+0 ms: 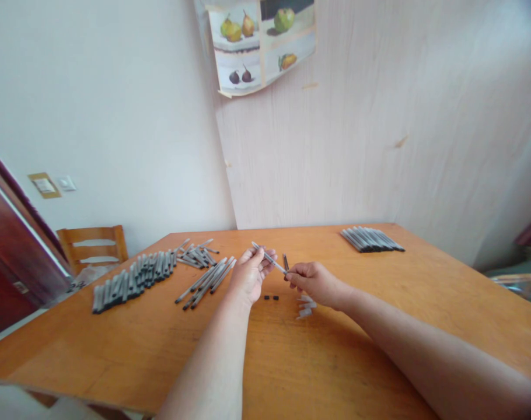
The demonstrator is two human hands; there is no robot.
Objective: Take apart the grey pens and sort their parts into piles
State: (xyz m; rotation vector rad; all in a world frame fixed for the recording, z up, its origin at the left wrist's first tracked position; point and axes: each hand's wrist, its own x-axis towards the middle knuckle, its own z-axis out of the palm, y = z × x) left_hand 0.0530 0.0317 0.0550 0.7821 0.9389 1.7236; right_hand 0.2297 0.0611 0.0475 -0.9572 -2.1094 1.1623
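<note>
Held pen (269,258): translucent grey plastic, smooth. Pen row (136,277) far L of it + loose pens (202,286) closer on its L: same semi-clear plastic, blk plastic ends. Pen bundle (373,239) well R of held pen: ditto. Blk caps (266,298) just below held pen: opaque plastic. Clear bits (306,312) below-R of it: thin see-thru plastic; finish too small to tell. Surface (160,361) under held pen: wood, varnished, semi-gloss w/ faint scuffs. Chair (90,238) far L of held pen: varnished wood. Door (7,262) farthest L of it: dk red, glossy, wood-look. Poster (239,55) above held pen: paper, smooth, lower edge curled. Wall panel (292,169) behind held pen: pale, fine-grained, low sheen.
</note>
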